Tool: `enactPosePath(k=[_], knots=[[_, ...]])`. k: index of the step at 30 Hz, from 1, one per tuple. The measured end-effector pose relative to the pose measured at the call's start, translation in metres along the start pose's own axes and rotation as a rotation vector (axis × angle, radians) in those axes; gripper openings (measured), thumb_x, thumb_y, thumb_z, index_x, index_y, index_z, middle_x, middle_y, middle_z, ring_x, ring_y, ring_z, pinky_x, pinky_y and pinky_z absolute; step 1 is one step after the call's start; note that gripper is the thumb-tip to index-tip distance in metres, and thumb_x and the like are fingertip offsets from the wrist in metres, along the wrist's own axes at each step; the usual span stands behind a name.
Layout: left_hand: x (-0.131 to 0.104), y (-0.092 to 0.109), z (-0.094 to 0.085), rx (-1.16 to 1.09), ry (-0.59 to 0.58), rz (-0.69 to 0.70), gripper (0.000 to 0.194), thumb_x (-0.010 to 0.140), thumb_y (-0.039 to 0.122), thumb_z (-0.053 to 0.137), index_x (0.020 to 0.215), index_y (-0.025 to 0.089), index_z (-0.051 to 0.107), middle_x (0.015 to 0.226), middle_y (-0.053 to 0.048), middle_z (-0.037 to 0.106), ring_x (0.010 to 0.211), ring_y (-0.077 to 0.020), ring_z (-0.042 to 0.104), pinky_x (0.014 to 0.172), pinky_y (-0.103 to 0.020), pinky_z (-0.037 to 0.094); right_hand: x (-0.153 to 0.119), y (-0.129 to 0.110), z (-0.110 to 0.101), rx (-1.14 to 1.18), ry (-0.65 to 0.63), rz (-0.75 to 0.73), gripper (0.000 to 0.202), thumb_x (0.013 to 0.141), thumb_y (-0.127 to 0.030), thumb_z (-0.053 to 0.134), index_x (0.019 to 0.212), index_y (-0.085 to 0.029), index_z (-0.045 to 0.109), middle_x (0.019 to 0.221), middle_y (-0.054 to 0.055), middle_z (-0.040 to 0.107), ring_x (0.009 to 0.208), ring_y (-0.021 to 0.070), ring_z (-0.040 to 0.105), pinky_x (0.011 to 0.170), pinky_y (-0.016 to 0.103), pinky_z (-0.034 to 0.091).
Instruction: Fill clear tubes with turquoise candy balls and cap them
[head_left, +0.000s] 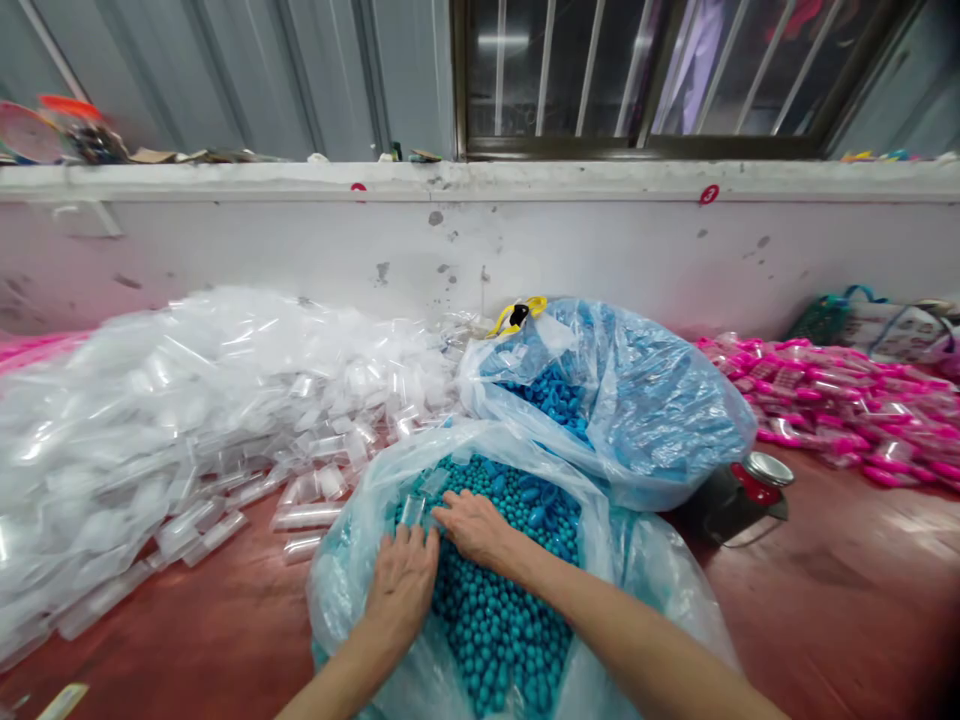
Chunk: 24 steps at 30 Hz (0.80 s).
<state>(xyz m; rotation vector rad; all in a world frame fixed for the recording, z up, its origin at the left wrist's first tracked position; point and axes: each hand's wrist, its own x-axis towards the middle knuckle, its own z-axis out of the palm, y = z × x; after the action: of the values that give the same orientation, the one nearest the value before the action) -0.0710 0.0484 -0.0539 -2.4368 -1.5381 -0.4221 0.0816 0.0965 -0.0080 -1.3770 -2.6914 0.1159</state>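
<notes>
Inside the open plastic bag (341, 590), clear tubes (413, 508) lie at the fingertips of the left hand (403, 580) and right hand (478, 528), above turquoise beads (502, 610). Both reach in palm down, fingers bent; whether either grips a tube is unclear. A tube heap (232, 380) spreads leftward; a blue bag (664, 410) sits just beyond.

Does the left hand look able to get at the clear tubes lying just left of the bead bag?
Probably yes: the left hand is close by, at the left side of the bead bag, and only its plastic rim seems to stand between the hand and the clear tubes.
</notes>
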Motion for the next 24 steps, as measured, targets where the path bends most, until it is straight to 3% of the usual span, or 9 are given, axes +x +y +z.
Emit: enactPosePath(k=[3,7,11,14,18,21,24], knots=[[-0.004,-0.016,0.016,-0.070,-0.004,0.021,0.044,0.077,0.002,0.031,0.111,0.019,0.053,0.112,-0.011,0.059,0.107,-0.0240,0.051,0.096,-0.044,0.032,0.003,-0.004,0.005,-0.008,-0.016,0.022,0.018,0.086,-0.016,0.038,0.091,-0.021,0.054,0.093,0.006,0.056,0.083,0.0177,0.052,0.069,0.028,0.041],[0.015,-0.008,-0.006,-0.361,-0.189,-0.152,0.028,0.078,0.014,0.037,0.103,0.016,0.051,0.091,-0.011,0.064,0.087,-0.0246,0.059,0.080,-0.042,0.042,-0.026,0.012,-0.004,-0.005,-0.043,0.045,0.014,0.082,-0.022,0.047,0.092,-0.019,0.055,0.090,0.006,0.057,0.082,0.0194,0.054,0.070,0.029,0.041],[0.038,0.008,-0.031,-1.074,-0.321,-0.377,0.009,0.075,0.025,0.043,0.082,0.019,0.043,0.065,0.002,0.055,0.061,-0.0150,0.057,0.056,-0.027,0.045,-0.059,0.029,-0.014,0.268,-0.005,0.149,0.024,0.080,-0.021,0.048,0.103,-0.018,0.055,0.091,0.005,0.058,0.085,0.0164,0.054,0.074,0.025,0.040],[0.043,0.017,-0.028,-1.534,-0.371,-0.535,0.021,0.069,0.033,0.053,0.080,0.019,0.042,0.060,0.006,0.049,0.051,-0.0103,0.053,0.041,-0.019,0.038,-0.075,0.029,-0.014,0.468,0.059,0.233,0.024,0.082,-0.023,0.045,0.104,-0.018,0.056,0.093,0.005,0.062,0.087,0.0160,0.055,0.078,0.025,0.040],[0.042,0.026,-0.021,-1.750,-0.351,-0.688,0.035,0.062,0.038,0.062,0.086,0.018,0.045,0.058,0.006,0.051,0.041,-0.0067,0.046,0.035,-0.017,0.029,-0.084,0.019,-0.013,0.576,0.094,0.238,0.025,0.084,-0.027,0.043,0.104,-0.019,0.056,0.086,0.004,0.064,0.079,0.0162,0.057,0.073,0.025,0.041],[0.039,0.031,-0.023,-1.863,-0.340,-0.698,0.035,0.063,0.042,0.062,0.080,0.018,0.043,0.062,0.005,0.053,0.048,-0.0078,0.050,0.044,-0.020,0.037,-0.086,0.012,-0.017,0.625,0.133,0.230,0.030,0.083,-0.023,0.043,0.112,-0.017,0.049,0.081,0.003,0.061,0.074,0.0159,0.056,0.068,0.024,0.041],[0.035,0.034,-0.026,-1.910,-0.311,-0.684,0.034,0.065,0.044,0.061,0.078,0.018,0.044,0.063,0.005,0.053,0.056,-0.0086,0.052,0.052,-0.021,0.040,-0.087,0.010,-0.025,0.710,0.173,0.233,0.024,0.082,-0.018,0.043,0.105,-0.018,0.048,0.075,0.000,0.057,0.069,0.0144,0.053,0.064,0.023,0.040]])
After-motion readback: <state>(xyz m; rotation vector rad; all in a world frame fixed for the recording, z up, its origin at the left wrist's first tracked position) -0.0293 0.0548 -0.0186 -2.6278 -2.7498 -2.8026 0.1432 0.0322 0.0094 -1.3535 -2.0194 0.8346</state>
